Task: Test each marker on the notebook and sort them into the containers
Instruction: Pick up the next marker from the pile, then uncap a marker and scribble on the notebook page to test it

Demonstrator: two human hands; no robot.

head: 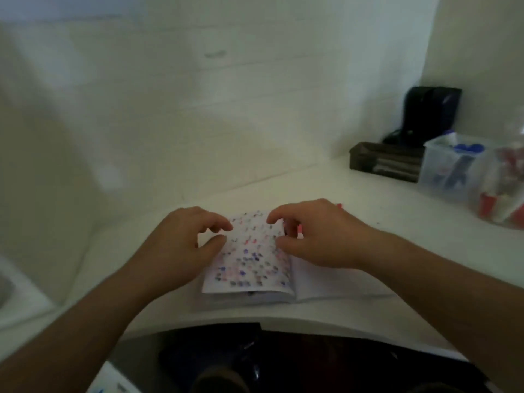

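The notebook (249,265) lies on the table (397,217), with the containers (450,168) far right behind it.

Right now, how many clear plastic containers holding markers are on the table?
2, both at the far right: one container with blue-capped markers, and beside it, nearer the edge of the picture, another container with red ones. More may lie out of view.

Notebook (249,262): white paper, matt, left page showing blurred blue, red, dark ink marks. Table (382,222): white, smooth, looking matt. Wall (198,95): white, faint block lines showing, matt. Tub (450,168): clear plastic, translucent, blue items showing through. Second tub (502,194): clear plastic, red and white items showing through. Tray (382,163): dark, material unclear. Case (431,112): black, catching slight sheen. Frame blurred; finer texture not showing.
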